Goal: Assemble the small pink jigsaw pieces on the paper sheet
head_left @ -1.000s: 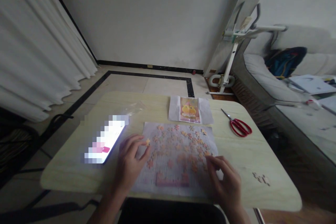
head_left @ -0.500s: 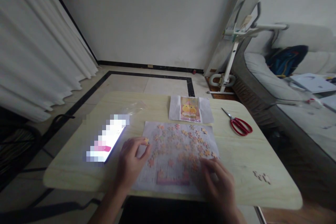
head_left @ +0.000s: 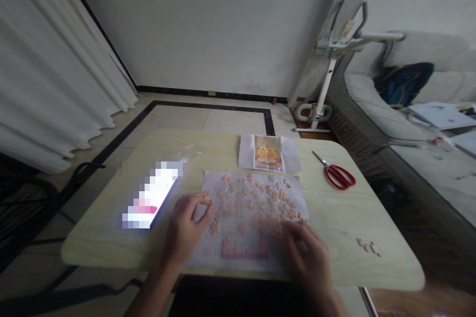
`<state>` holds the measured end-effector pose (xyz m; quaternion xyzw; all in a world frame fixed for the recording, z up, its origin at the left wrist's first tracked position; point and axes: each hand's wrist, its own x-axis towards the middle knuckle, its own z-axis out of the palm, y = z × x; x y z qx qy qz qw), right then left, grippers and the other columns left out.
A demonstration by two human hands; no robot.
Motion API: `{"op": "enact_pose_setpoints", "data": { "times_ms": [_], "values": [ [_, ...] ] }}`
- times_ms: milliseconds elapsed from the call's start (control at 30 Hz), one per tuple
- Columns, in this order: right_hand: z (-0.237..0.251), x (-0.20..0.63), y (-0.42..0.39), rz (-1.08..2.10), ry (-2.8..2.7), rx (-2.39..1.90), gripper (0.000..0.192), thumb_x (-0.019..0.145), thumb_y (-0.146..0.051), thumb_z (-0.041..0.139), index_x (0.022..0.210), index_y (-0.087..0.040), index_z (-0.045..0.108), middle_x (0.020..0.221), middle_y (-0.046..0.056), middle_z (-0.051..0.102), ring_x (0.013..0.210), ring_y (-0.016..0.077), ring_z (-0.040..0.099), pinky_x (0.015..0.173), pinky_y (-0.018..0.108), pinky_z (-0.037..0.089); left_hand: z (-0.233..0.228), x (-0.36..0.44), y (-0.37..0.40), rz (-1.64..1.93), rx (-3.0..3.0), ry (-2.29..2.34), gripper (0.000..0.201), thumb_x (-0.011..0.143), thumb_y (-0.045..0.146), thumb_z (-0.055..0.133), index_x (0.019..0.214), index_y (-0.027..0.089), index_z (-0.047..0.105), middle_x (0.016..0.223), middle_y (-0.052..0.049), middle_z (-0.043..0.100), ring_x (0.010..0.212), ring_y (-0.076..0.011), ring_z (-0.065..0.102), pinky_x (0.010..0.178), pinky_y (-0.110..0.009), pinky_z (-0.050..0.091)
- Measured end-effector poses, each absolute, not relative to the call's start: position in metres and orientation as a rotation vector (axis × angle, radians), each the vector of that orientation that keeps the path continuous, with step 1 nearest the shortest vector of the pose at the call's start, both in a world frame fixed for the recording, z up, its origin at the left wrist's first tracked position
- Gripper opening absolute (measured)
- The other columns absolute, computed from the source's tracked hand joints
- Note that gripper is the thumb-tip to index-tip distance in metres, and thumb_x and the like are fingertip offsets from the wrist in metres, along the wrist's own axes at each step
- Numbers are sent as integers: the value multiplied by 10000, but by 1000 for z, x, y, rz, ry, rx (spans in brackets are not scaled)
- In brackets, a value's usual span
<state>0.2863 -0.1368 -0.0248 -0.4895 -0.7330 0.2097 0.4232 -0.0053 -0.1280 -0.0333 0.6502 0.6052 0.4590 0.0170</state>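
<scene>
My left hand (head_left: 185, 225) is raised over the left edge of a white sheet of paper (head_left: 203, 256). Its thumb and forefinger pinch a small yellowish jigsaw piece (head_left: 207, 199). At the sheet's lower right is my right hand (head_left: 311, 256), fingers curled in and somewhat blurred; what lies between the fingertips, if anything, is hidden. Many loose pink, orange and yellow jigsaw pieces (head_left: 279, 197) are spread over the sheet. Along its near side lies a joined pink section of the jigsaw (head_left: 244, 249), shaped like a low U.
A lit phone (head_left: 158, 195) lies at the left, with clear plastic film (head_left: 189, 152) behind it. Behind the sheet is a picture card (head_left: 267, 153) of yellow figures. Red-handled scissors (head_left: 339, 176) and several separate pieces (head_left: 369, 246) lie on the wooden table (head_left: 375, 208) at right.
The view has shifted very slightly. My left hand keeps its pinch on the jigsaw piece, and my right hand stays at the sheet's lower right with almost no movement.
</scene>
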Motion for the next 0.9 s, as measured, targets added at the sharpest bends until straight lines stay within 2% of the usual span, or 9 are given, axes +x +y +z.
{"op": "enact_pose_setpoints", "data": {
  "times_ms": [233,433,767,900],
  "values": [
    [-23,286,-136,497,-1848,-1227,159,900,-147,543,1002,-226,637,743,3,604,657,139,577,592,242,481,-38,-7,-130,1374,1963,1942,175,838,280,683,987,226,609,897,-6,645,835,-168,639,773,-301,532],
    [-24,286,-136,511,-1846,-1235,149,904,-161,538,994,-222,639,734,3,595,647,144,571,581,246,475,-33,-7,-129,1323,2071,1866,168,879,247,633,1045,231,643,945,-23,655,889,-167,627,799,-294,521],
    [-24,287,-134,457,-1865,-1232,121,903,-206,567,985,-236,650,733,3,615,629,142,581,566,233,475,-8,-1,-134,1143,2010,1944,210,956,241,483,940,201,689,900,-39,664,830,-157,638,757,-266,524],
    [-24,286,-134,464,-1855,-1231,115,903,-202,566,980,-230,647,726,6,613,627,144,579,562,238,475,-14,-2,-133,1196,1977,1926,205,957,242,478,969,201,678,933,-45,661,900,-170,631,797,-283,520]
  ]
}}
